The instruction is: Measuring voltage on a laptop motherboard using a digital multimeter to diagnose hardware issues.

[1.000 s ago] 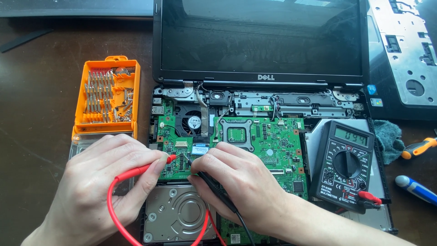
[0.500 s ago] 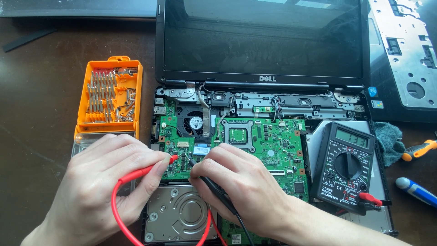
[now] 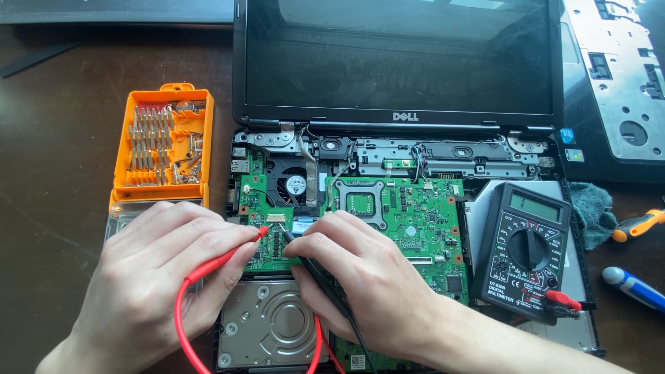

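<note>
An opened laptop with a dark screen (image 3: 402, 55) lies in front of me, its green motherboard (image 3: 415, 221) bare. My left hand (image 3: 152, 277) pinches a red multimeter probe (image 3: 228, 256) whose tip touches the board's left part. My right hand (image 3: 360, 277) grips a black probe (image 3: 312, 266), its tip resting on the board just right of the red one. A red lead (image 3: 181, 318) loops below my left hand. The black multimeter (image 3: 523, 253) lies on the laptop's right side.
An orange bit case (image 3: 163, 138) with several bits stands open at the left. A silver hard drive (image 3: 270, 325) sits under my hands. At the right lie a grey laptop cover (image 3: 620, 76), a dark cloth (image 3: 592, 211), an orange-handled screwdriver (image 3: 637, 225) and a blue-handled tool (image 3: 634, 287).
Both hands hold their probes on the same spots of the board; only a slight shift of the view is seen.
</note>
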